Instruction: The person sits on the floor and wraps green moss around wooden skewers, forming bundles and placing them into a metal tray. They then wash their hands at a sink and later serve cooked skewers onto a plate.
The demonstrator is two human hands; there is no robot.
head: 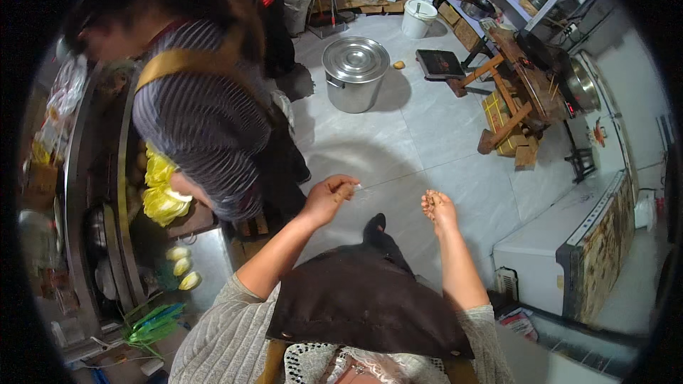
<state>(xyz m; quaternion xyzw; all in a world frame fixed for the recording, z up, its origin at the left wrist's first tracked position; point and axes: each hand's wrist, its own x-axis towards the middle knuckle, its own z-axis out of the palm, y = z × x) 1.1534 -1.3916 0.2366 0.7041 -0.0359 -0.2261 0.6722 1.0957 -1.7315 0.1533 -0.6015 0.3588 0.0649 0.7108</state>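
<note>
My left hand [330,200] is held out over the tiled floor [389,170], its fingers curled. A small pale blur shows at its fingertips, and I cannot tell whether it is a held thing. To the right, my right hand [439,211] is also raised over the floor, with its fingers folded in and nothing plainly in them. Brownish specks show on the fingers. Neither hand touches any object that I can see. Below them are my dark apron [368,298] and one dark shoe [380,222]. Beyond stands a lidded steel stockpot [355,93] on the floor.
Close on my left, a person in a striped top [197,101] holds yellow cabbage leaves [160,192] beside a metal counter [205,261]. A wooden stand [520,74], a portable cooktop [440,64] and a white bucket [419,20] are beyond. A chest freezer [539,256] is at right.
</note>
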